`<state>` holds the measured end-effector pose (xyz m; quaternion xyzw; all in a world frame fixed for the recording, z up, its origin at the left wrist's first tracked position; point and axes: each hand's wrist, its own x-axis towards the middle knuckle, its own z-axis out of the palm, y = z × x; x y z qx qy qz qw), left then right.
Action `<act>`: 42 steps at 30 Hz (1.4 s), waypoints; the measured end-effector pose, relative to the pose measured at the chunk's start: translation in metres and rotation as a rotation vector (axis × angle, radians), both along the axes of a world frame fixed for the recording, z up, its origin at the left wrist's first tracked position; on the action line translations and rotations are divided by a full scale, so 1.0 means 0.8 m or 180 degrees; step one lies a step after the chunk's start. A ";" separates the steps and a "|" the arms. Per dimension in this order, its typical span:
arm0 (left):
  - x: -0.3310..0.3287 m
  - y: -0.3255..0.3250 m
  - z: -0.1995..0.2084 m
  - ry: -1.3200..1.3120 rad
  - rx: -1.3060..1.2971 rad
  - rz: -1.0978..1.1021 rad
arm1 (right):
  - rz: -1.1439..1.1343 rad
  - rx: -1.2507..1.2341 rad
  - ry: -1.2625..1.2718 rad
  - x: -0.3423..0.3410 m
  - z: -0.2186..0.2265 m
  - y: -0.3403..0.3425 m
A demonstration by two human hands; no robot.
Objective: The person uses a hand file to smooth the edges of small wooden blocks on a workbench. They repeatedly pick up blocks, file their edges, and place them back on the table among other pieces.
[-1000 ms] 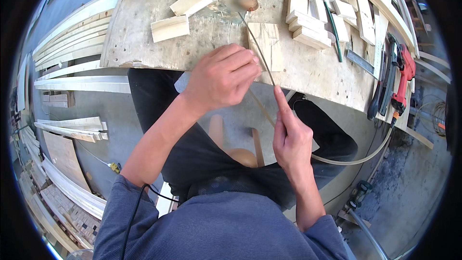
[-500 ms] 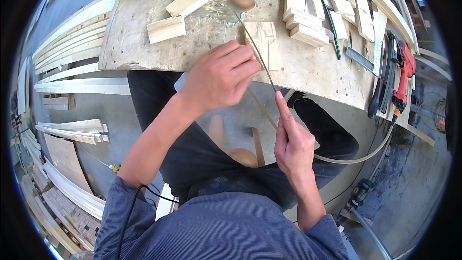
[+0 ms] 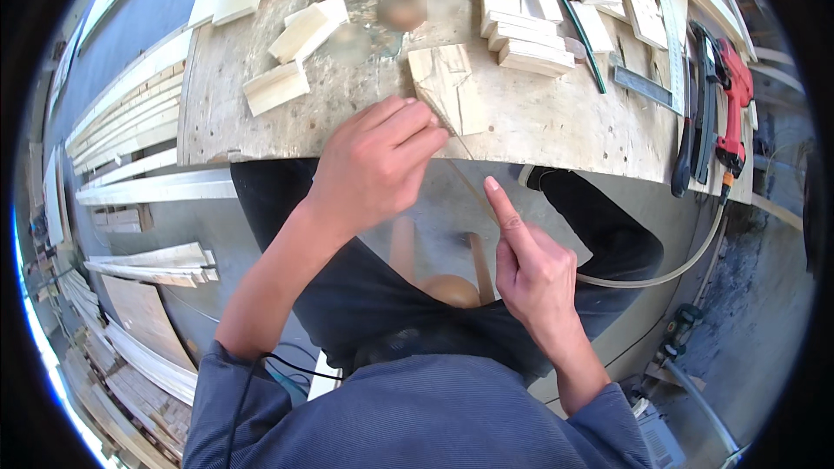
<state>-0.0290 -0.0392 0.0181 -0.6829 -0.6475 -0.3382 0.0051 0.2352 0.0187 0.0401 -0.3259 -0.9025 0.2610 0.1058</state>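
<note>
A thin dark rod with a ribbed edge, perhaps a slim file, slants between my hands over the bench's front edge. My left hand is closed, with thumb and fingers pinched at the rod's far part. My right hand is closed around its near end, index finger stretched along it; the grip inside the palm is hidden. Just beyond my left fingertips, a pale wooden block with dark grain marks lies on the workbench. Overlap hides whether the rod touches the block.
Wood offcuts lie at the far left of the bench, and stacked blocks farther right. A green pencil, metal square and red nail gun are at right. Its pale hose loops past my right hand.
My left hand has shifted slightly left and down, with the rod lower against the bench. The view has turned somewhat. Both hands keep similar closed shapes.
</note>
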 end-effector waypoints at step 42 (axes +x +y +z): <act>0.020 0.018 0.041 0.0210 -0.0678 0.0149 | -0.0108 -0.0258 0.0223 -0.028 0.004 0.002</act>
